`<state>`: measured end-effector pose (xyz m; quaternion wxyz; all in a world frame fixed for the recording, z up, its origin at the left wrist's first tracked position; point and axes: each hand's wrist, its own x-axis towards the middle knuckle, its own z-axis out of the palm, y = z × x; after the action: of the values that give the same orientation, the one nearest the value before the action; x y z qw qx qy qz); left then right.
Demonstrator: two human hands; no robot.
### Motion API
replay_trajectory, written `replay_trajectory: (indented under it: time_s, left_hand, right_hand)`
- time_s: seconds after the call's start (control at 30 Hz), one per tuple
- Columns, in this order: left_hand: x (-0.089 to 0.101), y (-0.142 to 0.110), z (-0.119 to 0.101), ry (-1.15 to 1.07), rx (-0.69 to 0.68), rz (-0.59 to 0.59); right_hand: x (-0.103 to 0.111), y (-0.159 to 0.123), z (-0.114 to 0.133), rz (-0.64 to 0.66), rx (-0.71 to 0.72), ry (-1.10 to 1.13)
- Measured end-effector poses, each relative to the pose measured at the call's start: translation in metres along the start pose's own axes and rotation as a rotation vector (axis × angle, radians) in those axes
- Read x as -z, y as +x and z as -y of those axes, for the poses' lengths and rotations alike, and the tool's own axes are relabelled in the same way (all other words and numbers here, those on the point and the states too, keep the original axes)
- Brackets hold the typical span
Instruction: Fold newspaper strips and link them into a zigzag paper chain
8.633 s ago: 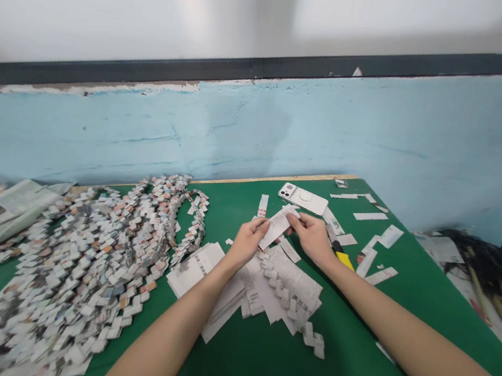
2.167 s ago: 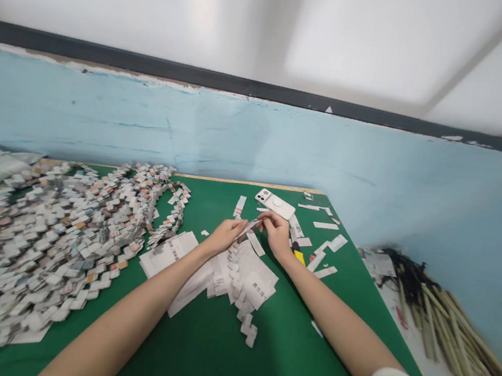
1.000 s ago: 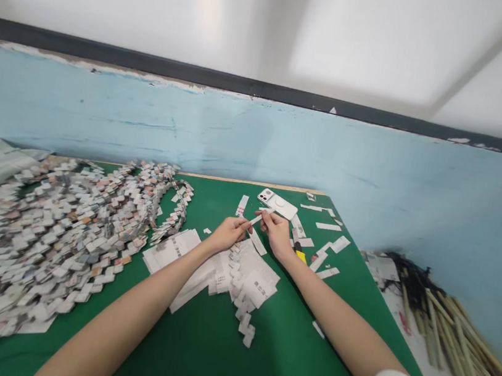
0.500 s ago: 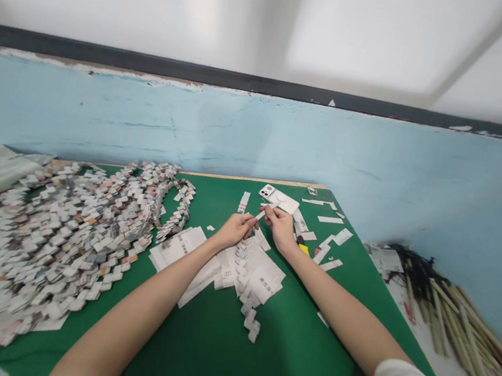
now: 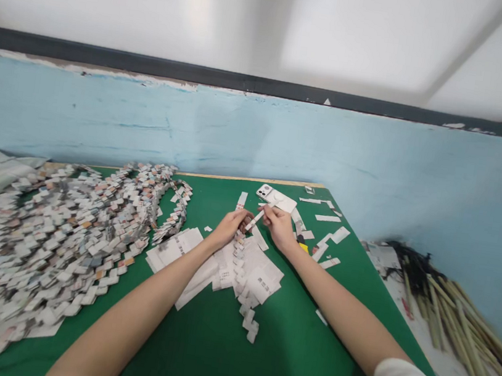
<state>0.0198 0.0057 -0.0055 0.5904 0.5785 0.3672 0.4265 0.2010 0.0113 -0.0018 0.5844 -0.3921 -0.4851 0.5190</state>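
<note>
Both my hands meet over the middle of the green table. Pinched in the fingers of my right hand [image 5: 279, 226] is a narrow folded paper strip [image 5: 256, 220], slanting down to the left. Its lower end is close against the curled fingers of my left hand [image 5: 229, 228]. A short zigzag chain of folded paper [image 5: 240, 264] runs up to those left fingers, which seem closed on its upper end; the exact grip is partly hidden. Beneath the chain lie loose printed sheets [image 5: 266, 277], with a paper stack [image 5: 172, 248] under my left forearm.
A large heap of woven paper chains [image 5: 86, 233] covers the left side. A white phone [image 5: 280, 199] lies beyond my right hand, with a yellow-handled tool [image 5: 303, 247] and scattered paper strips [image 5: 328, 219] nearby. Sticks [image 5: 456, 322] lie beyond the right edge.
The wide paper piece held earlier is now a narrow folded strip. In the last half second its lower end slipped clear of my left fingers, which moved to the chain's top.
</note>
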Motion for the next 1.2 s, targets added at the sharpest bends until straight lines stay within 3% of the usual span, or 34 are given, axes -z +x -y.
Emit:
replay_trajectory:
  time_s: [0.17, 0.23, 0.33, 0.37, 0.43, 0.57, 0.6, 0.83, 1.03, 1.2]
  left_hand:
    - [0.0, -0.007, -0.007, 0.158, 0.045, 0.188]
    - [0.0, -0.008, -0.009, 0.209, 0.032, 0.189]
    - [0.0, -0.008, -0.01, 0.255, 0.015, 0.176]
    - [0.0, -0.008, -0.01, 0.258, 0.012, 0.172]
    - [0.001, -0.008, -0.01, 0.247, 0.012, 0.162]
    - [0.002, -0.007, -0.008, 0.19, 0.032, 0.18]
    - [0.002, -0.007, -0.007, 0.166, 0.037, 0.187]
    - [0.004, -0.003, 0.0, 0.05, 0.122, 0.169]
    - [0.011, -0.001, 0.001, -0.077, 0.114, 0.208]
    - [0.012, -0.001, 0.002, -0.11, 0.114, 0.218]
  right_hand:
    - [-0.008, -0.006, 0.001, 0.043, 0.051, -0.169]
    - [-0.002, 0.0, 0.0, -0.042, 0.089, -0.145]
    - [0.012, 0.012, -0.002, -0.307, 0.157, -0.042]
    - [0.015, 0.014, -0.002, -0.338, 0.159, -0.028]
    - [0.016, 0.014, -0.002, -0.29, 0.125, -0.025]
    - [-0.001, 0.0, 0.0, 0.097, 0.007, -0.209]
    - [-0.005, -0.003, 0.0, 0.134, 0.022, -0.288]
    - [-0.007, -0.007, 0.002, -0.012, 0.192, -0.421]
    - [-0.006, -0.015, -0.007, 0.163, 0.409, -0.706]
    - [-0.008, -0.017, -0.012, 0.243, 0.442, -0.801]
